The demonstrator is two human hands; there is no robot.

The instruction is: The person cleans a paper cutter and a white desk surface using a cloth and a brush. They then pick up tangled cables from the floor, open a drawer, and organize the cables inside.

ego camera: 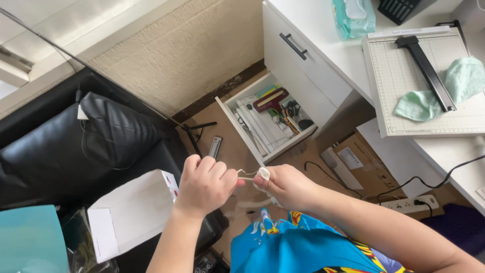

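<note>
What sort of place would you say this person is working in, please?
Probably a home office or craft corner: a white desk carries a paper trimmer, its open drawer holds stationery and scissors, and a black leather chair stands beside it.

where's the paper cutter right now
The paper cutter lies on the white desk at the upper right of the head view, with a mint-green cloth draped over its right side and a wipes pack just beyond it.
</note>
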